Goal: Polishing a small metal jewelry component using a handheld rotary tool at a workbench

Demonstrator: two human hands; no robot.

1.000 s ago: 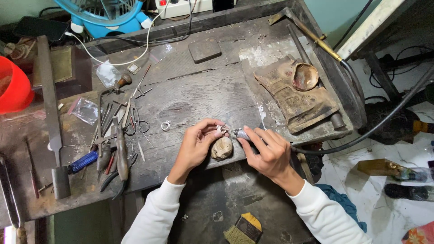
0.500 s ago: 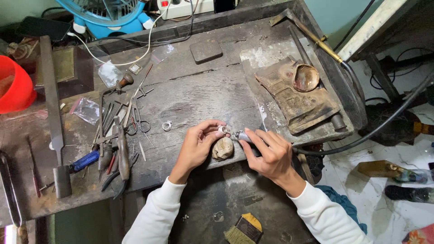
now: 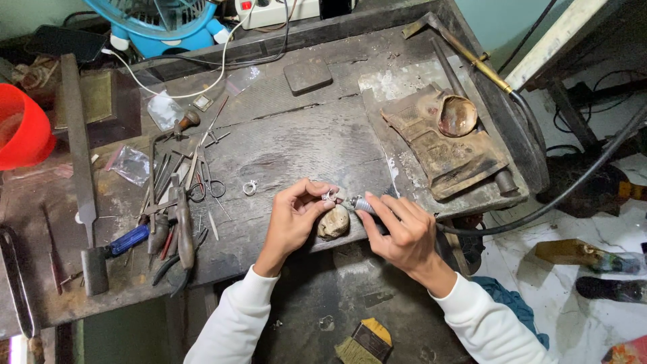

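Your left hand (image 3: 291, 222) pinches a small silver ring (image 3: 329, 196) between thumb and fingertips, braced against the worn bench peg (image 3: 334, 222) at the front edge of the dark wooden surface (image 3: 303, 141). Your right hand (image 3: 403, 232) is closed pen-style around a rotary handpiece (image 3: 362, 204), whose tip meets the ring; its black flexible shaft (image 3: 539, 209) trails off to your right. Risks, as judged from this view: the grip on the ring is slight, so a catching tip could spin it loose and send it off the edge to the littered floor (image 3: 573, 296). Your fingertips sit just beside the tip and could be nicked if it skids. A tug from the trailing shaft could jerk the handpiece off line. A second ring (image 3: 250, 187) lies near the pliers and scissors (image 3: 182, 209).
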